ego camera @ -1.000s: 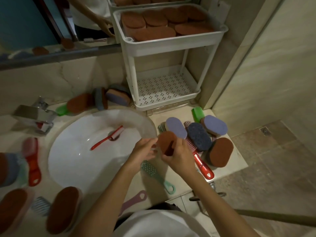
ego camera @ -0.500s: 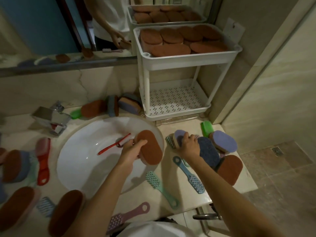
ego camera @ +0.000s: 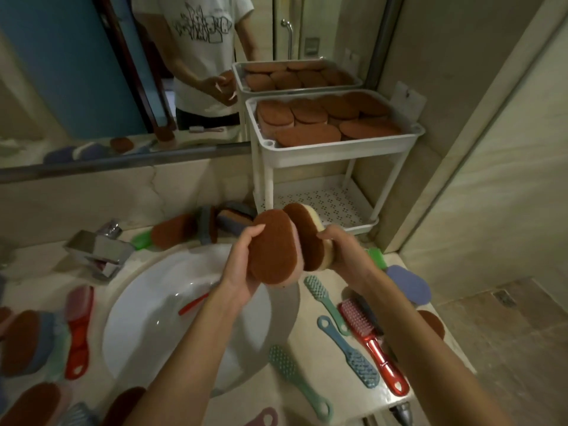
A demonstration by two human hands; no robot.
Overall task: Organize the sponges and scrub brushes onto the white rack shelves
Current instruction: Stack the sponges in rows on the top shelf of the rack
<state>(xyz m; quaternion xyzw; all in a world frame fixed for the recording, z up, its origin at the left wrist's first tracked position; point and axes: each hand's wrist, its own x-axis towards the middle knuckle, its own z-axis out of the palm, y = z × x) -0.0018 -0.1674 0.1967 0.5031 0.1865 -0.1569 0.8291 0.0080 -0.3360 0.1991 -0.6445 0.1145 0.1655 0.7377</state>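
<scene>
My left hand grips a brown-faced sponge with a pink back, held upright above the sink's right rim. Right beside it, my right hand holds a second brown sponge with a yellow back; the two sponges touch. The white rack stands at the back right. Its top shelf is filled with several brown sponges. Its perforated lower shelf is bare. Loose scrub brushes lie on the counter: a red one, a blue one, two green ones.
A white sink holds a red brush. A chrome tap sits at its left. More sponges and a red brush lie on the counter's left and behind the sink. A mirror is behind; tiled floor to the right.
My right hand picked a yellow-backed sponge up from the right counter pile and brought it beside the left hand's sponge. Both hands rose toward the rack, and the view tilted up.
</scene>
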